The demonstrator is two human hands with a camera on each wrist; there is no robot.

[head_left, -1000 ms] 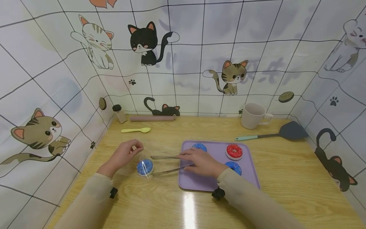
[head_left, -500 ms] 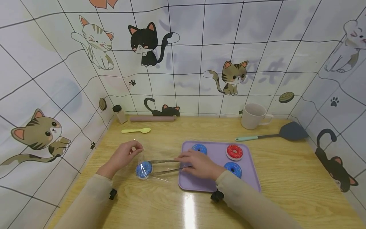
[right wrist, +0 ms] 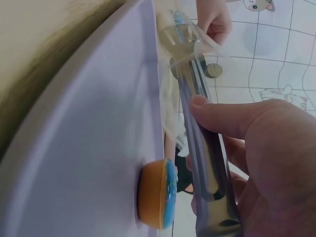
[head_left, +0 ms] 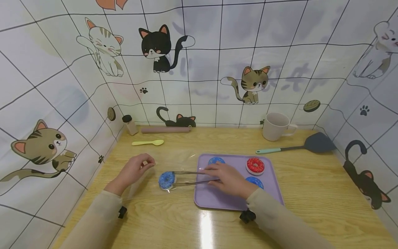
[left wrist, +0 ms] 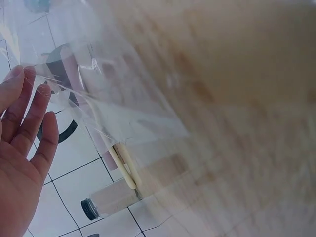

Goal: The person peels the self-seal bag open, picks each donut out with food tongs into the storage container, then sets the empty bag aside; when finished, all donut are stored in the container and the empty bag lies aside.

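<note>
My left hand (head_left: 132, 172) pinches edge of clear crinkly plastic bag (head_left: 149, 173), fingers (left wrist: 29, 113) curled together. Round blue sprinkled donut (head_left: 167, 180) sits in bag mouth on wooden table (head_left: 311, 193). Slim metal tongs (head_left: 192, 177) clamp it, long axis left-right, tips leftward. My right hand (head_left: 228, 178) squeezes tongs over smooth purple tray (head_left: 217, 200).

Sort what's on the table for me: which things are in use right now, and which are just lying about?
In use: blue-frosted toy donut gripped in metal tongs; clear plastic bag; purple plastic tray with two blue donuts and a red one; right hand; left hand.

Lying about: beige mug, grey spatula, yellow spoon, brown rolling pin, small dark-capped bottle.
</note>
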